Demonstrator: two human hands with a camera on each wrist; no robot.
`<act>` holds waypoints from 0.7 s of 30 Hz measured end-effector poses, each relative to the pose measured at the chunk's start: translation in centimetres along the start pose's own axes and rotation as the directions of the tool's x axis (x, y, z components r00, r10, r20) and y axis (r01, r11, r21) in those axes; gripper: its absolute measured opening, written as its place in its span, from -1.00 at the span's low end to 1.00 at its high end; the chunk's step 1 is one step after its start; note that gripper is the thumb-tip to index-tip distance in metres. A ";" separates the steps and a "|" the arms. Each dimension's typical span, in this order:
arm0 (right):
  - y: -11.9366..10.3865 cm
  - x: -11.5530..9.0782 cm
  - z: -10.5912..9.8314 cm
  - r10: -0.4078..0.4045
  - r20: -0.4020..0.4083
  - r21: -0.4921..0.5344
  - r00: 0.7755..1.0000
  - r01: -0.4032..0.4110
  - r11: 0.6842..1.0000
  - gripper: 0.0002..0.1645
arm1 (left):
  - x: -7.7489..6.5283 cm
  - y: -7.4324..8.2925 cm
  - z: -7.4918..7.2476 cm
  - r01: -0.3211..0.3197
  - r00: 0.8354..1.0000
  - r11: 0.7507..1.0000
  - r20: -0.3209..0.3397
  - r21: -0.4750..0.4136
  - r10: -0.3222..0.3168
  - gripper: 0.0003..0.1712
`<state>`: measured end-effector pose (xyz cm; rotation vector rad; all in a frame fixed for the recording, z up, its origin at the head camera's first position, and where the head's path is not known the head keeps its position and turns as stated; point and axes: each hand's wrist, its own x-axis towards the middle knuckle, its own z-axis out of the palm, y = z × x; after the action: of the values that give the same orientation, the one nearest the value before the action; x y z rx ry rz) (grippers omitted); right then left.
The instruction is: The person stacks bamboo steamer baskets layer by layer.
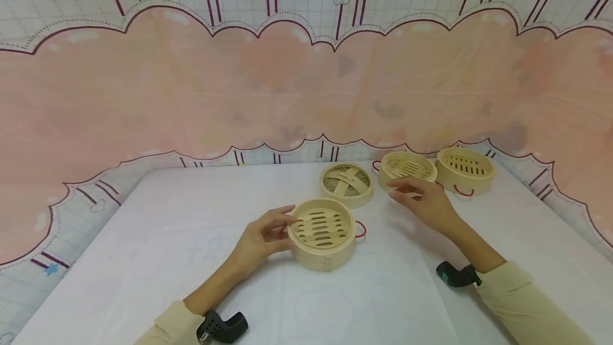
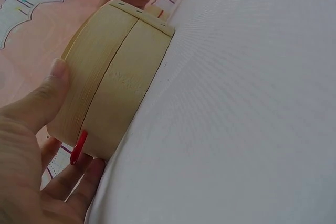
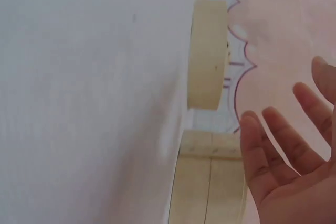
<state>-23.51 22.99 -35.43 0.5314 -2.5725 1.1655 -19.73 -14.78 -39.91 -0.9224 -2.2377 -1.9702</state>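
Observation:
A round bamboo steamer basket (image 1: 322,260) with a slatted base and red side loops stands on the white table, front centre. Against its left side, my left hand (image 1: 265,234) grips it. The left wrist view shows the thumb (image 2: 44,95) at the rim and fingers low around the wall, near a red loop (image 2: 79,148). My right hand (image 1: 426,204) is raised with loosely bent fingers, holding nothing, in front of a second steamer basket (image 1: 390,177). In the right wrist view, the right hand (image 3: 294,166) is apart from the baskets.
Just behind the gripped basket lies a round steamer lid (image 1: 347,201) with crossed bamboo strips. A third steamer basket (image 1: 466,179) with red loops stands at the back right, close beside the second one. A patterned pink cloth (image 1: 268,100) hangs behind the white table (image 1: 191,212).

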 end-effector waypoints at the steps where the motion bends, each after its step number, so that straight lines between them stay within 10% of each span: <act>1: 0.2 0.0 -0.2 0.002 -0.027 -0.001 1.000 -0.002 1.000 -0.66 | 0.0 0.0 0.0 0.002 1.000 1.000 -0.001 -0.003 -0.002 -0.49; 12: 2.5 -0.1 -2.5 0.091 -0.240 0.002 0.966 -0.094 0.996 -0.52 | 0.0 0.1 0.2 0.031 0.999 0.999 -0.023 0.034 -0.031 -0.52; 21: 3.9 -0.1 -3.6 0.243 -0.196 0.133 0.950 -0.220 0.966 -0.37 | 0.0 0.1 0.5 0.018 0.998 0.996 -0.058 0.084 -0.013 -0.55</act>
<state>-24.73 28.15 -35.71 0.1172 -2.4452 1.3648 -19.52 -14.36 -39.95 -0.8311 -2.2838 -1.8671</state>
